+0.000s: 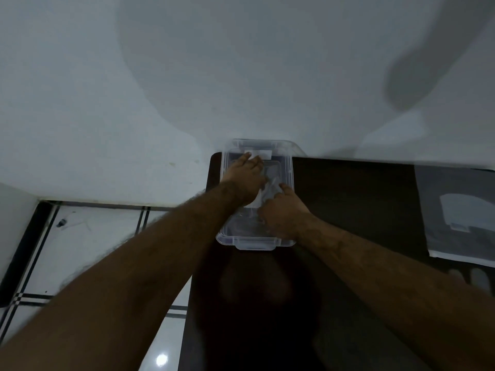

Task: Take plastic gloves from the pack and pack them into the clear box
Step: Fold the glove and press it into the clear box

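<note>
The clear box (pixel 288 170) stands on the far left part of a dark table, against the white wall. Both of my hands reach down into it. My left hand (pixel 246 178) lies flat with fingers spread, pressing on thin see-through plastic gloves (pixel 270 183) inside the box. My right hand (pixel 284 210) is at the box's near right side, fingers curled onto the same gloves. The pack of gloves (pixel 460 212) lies flat at the table's right edge, grey with a pale printed shape.
The dark wooden table (pixel 348 199) runs from the box to the right and toward me. A white wall rises right behind it. On the left is tiled floor (pixel 93 250) with dark lines.
</note>
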Demonstrator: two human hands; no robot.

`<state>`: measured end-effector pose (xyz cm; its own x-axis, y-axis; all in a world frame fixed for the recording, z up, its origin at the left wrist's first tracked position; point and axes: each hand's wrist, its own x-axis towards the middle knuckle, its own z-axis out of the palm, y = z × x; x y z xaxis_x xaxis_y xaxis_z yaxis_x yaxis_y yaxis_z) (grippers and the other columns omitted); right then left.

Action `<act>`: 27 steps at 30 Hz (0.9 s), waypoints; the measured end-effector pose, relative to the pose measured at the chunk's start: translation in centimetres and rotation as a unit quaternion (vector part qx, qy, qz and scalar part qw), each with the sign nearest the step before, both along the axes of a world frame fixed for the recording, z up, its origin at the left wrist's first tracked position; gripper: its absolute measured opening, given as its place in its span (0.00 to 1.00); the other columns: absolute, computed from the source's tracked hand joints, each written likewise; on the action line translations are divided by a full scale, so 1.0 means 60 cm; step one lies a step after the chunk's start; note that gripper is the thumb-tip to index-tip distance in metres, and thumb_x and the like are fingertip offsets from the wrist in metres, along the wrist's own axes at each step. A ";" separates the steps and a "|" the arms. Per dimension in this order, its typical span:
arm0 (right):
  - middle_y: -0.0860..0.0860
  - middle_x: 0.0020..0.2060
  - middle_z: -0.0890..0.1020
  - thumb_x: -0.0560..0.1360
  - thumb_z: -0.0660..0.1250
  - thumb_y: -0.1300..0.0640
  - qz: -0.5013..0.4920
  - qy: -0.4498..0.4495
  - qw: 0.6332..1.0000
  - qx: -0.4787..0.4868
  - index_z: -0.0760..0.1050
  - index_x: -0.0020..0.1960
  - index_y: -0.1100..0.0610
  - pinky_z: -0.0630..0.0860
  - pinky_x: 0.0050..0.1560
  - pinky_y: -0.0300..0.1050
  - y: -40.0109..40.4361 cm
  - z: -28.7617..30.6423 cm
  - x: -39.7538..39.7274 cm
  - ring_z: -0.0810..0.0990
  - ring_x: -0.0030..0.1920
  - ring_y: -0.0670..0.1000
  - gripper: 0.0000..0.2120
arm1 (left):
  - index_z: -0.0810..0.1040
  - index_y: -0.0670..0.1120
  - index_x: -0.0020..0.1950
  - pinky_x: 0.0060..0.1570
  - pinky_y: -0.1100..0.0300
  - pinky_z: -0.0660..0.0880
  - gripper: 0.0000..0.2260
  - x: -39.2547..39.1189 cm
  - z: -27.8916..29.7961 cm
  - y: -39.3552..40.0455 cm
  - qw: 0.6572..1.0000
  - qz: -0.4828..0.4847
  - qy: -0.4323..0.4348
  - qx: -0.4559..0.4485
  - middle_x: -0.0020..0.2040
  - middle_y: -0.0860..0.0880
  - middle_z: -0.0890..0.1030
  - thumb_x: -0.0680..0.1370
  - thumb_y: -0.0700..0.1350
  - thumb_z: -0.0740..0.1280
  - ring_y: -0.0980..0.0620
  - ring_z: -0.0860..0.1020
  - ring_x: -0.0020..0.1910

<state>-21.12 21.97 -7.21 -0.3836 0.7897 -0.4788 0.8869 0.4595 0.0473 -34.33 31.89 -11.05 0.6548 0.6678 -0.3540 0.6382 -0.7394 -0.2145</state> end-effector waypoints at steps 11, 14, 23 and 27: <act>0.57 0.74 0.77 0.86 0.56 0.42 0.016 0.001 1.000 -0.003 0.73 0.77 0.52 0.51 0.83 0.65 0.006 0.006 -0.003 0.71 0.77 0.61 0.24 | 0.69 0.44 0.81 0.84 0.39 0.45 0.25 -0.013 0.020 -0.031 0.997 0.072 -0.029 0.024 0.85 0.39 0.61 0.84 0.50 0.62 0.39 0.54 0.86; 0.56 0.77 0.72 0.85 0.59 0.41 0.018 -0.001 1.000 -0.018 0.70 0.78 0.50 0.49 0.83 0.66 0.017 -0.007 -0.001 0.67 0.79 0.61 0.25 | 0.74 0.52 0.78 0.84 0.36 0.43 0.24 -0.041 0.013 -0.048 1.000 0.028 -0.007 -0.002 0.85 0.41 0.62 0.82 0.54 0.67 0.39 0.54 0.86; 0.58 0.73 0.75 0.84 0.59 0.39 0.015 -0.053 0.998 -0.038 0.68 0.79 0.44 0.48 0.80 0.72 0.027 -0.031 -0.012 0.69 0.76 0.64 0.25 | 0.70 0.52 0.82 0.80 0.29 0.38 0.25 -0.058 0.024 -0.049 0.996 0.075 0.054 0.014 0.86 0.41 0.58 0.85 0.58 0.61 0.40 0.51 0.87; 0.58 0.68 0.79 0.82 0.64 0.41 0.002 -0.067 0.998 0.015 0.77 0.70 0.49 0.46 0.80 0.72 0.021 -0.025 -0.017 0.74 0.73 0.64 0.20 | 0.74 0.52 0.79 0.78 0.25 0.37 0.23 -0.060 0.025 -0.062 0.996 0.046 0.076 0.007 0.82 0.44 0.70 0.84 0.56 0.63 0.40 0.54 0.86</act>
